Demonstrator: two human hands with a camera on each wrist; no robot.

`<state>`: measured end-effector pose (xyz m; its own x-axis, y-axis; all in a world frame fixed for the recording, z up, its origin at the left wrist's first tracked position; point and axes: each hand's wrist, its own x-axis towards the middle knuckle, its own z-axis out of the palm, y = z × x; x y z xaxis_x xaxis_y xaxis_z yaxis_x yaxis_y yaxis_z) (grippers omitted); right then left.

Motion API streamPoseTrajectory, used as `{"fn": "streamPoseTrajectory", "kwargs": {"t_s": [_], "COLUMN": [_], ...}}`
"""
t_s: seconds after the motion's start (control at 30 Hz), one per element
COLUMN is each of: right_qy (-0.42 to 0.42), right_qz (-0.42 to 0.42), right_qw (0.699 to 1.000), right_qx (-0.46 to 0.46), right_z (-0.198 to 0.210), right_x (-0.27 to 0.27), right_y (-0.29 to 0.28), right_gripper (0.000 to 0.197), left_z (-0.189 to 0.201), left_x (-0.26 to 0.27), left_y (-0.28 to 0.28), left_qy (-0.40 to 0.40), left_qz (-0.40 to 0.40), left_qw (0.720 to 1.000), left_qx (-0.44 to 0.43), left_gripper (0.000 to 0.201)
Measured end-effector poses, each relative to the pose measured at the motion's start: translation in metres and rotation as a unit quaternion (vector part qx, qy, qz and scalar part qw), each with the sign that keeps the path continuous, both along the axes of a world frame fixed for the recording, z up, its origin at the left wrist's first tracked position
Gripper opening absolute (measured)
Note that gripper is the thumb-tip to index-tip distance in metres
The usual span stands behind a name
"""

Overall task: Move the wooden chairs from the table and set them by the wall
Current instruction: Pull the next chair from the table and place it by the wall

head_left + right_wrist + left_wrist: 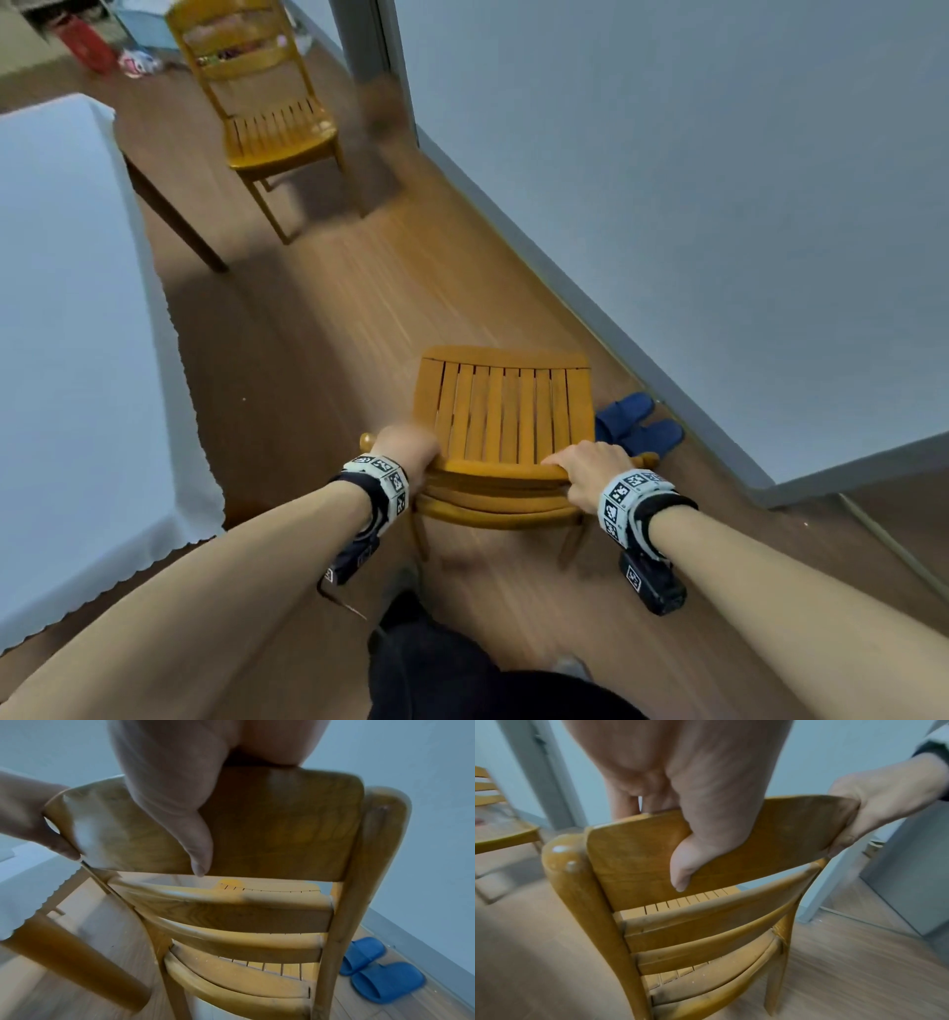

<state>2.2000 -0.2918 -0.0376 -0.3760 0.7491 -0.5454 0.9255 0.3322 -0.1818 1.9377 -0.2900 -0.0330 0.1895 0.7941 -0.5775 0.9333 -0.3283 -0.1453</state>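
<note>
A yellow-brown wooden chair point(506, 411) with a slatted seat stands in front of me, between the table and the wall. My left hand point(408, 452) grips the left end of its top back rail point(770, 833), thumb on the near face. My right hand point(588, 475) grips the right end of the same rail point(270, 825), thumb down its back. A second, matching chair point(267, 108) stands farther off near the door frame. The table point(61, 308) with a white cloth is on my left. The light wall point(719, 180) runs along the right.
Blue slippers point(639, 424) lie on the floor by the wall, just right of the held chair. A grey baseboard point(565, 288) follows the wall. A red bag point(84, 43) and clutter sit far back left. Wood floor point(334, 318) lies between the two chairs.
</note>
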Motion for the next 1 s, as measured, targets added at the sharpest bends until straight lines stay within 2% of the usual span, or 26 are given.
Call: {"fn": "streamPoseTrajectory", "kwargs": {"t_s": [0.23, 0.47, 0.53, 0.7, 1.0], "right_qy": [-0.003, -0.005, -0.007, -0.015, -0.019], "right_qz": [-0.119, -0.195, -0.209, -0.227, -0.32], "right_qw": [0.992, 0.98, 0.978, 0.974, 0.947], "right_qx": [0.031, 0.026, 0.014, 0.004, -0.001], "right_z": [-0.005, -0.013, -0.017, -0.025, -0.04], "right_x": [-0.052, -0.083, -0.084, -0.076, -0.068], "right_y": [0.069, 0.124, 0.14, 0.193, 0.285], "right_gripper": [0.015, 0.026, 0.032, 0.016, 0.016], "left_z": [-0.009, -0.016, -0.021, -0.031, -0.046], "left_x": [-0.045, -0.063, -0.061, -0.045, -0.02], "left_y": [0.118, 0.215, 0.24, 0.306, 0.424], "left_qy": [-0.016, -0.019, -0.008, 0.001, -0.011], "left_qz": [-0.104, -0.18, -0.2, -0.224, -0.269], "left_qw": [0.994, 0.983, 0.98, 0.975, 0.963], "left_qx": [0.02, 0.016, 0.007, -0.009, 0.005], "left_gripper": [0.023, 0.016, 0.019, 0.019, 0.017]}}
